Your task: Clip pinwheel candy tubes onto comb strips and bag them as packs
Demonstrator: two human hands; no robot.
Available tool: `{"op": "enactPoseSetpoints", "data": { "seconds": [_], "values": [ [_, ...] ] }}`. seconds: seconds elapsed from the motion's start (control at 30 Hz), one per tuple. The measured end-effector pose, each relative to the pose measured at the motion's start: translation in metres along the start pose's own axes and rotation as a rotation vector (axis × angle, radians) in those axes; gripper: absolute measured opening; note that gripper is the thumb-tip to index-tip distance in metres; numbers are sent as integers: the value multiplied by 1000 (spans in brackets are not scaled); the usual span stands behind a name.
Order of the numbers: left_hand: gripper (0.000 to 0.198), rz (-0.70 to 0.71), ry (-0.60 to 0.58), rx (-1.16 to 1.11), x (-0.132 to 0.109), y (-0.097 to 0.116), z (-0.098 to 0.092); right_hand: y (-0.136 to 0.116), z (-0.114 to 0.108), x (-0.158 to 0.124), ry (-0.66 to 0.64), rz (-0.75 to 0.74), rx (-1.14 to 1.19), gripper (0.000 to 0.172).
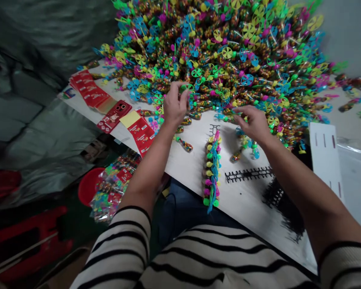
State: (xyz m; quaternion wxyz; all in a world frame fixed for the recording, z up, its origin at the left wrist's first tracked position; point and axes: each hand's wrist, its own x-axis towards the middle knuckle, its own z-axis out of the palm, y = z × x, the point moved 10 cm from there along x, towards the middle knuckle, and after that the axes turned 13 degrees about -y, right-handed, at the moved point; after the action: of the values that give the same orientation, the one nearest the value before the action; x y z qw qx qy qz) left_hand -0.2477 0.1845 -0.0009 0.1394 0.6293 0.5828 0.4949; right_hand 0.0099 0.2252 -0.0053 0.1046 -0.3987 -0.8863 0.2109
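Note:
My left hand (176,105) is closed in a pinch at the front of a heap of candy-filled fan toys (216,60). Between its thumb and forefinger shows a green fan top (188,86); the bottle below it is hidden. My right hand (254,123) reaches in at the heap's front edge, thumb and forefinger apart, close to a blue-topped fan toy (224,117). Between my forearms stands a black clip strip (215,129) filled with two rows of toys, their coloured caps (209,173) side by side. Its far end shows bare clips.
A bare black clip strip (248,174) lies to the right, beside a pile of black strips (284,204). Red printed cards (141,134) and a red phone (114,116) lie left. Below stands a red tub (88,186) with packed toys. A white slotted board (326,156) is at right.

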Motion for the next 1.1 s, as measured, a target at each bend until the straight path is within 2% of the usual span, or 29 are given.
{"op": "enactPoseSetpoints", "data": {
  "seconds": [0.07, 0.17, 0.3, 0.37, 0.43, 0.53, 0.6, 0.63, 0.77, 0.9, 0.97, 1.1],
  "values": [
    [36, -4, -38, -28, -19, 27, 16, -27, -4, 2, 37, -72, 140, 37],
    [38, 0, -73, -52, -37, 66, 39, -66, 4, 13, -21, -164, 257, 35],
    [41, 18, -108, -102, -41, 97, 40, -87, 1, 19, -37, -188, 277, 29],
    [43, 34, -180, -107, -42, 102, 36, -93, -1, 15, -47, -226, 240, 28],
    [35, 44, -246, -101, -47, 100, 32, -102, 4, 11, -110, -294, 190, 25],
    [27, -21, -230, -140, -62, 77, 24, -109, 20, 12, -281, -404, 119, 20],
    [27, -121, -185, -224, -76, 51, 22, -95, 23, 26, -327, -373, 77, 22],
    [27, -174, -165, -270, -84, 39, 23, -80, 18, 39, -299, -311, 47, 23],
    [29, -339, -121, -394, -113, 2, 34, -1, -22, 94, -40, 37, -136, 30],
    [32, -438, -103, -420, -132, -12, 47, 55, -48, 124, 133, 284, -264, 43],
    [30, -445, -106, -402, -136, -13, 51, 70, -47, 128, 128, 359, -299, 48],
    [25, -393, -149, -334, -138, -10, 59, 87, -27, 121, -20, 395, -273, 37]
  ]
}}
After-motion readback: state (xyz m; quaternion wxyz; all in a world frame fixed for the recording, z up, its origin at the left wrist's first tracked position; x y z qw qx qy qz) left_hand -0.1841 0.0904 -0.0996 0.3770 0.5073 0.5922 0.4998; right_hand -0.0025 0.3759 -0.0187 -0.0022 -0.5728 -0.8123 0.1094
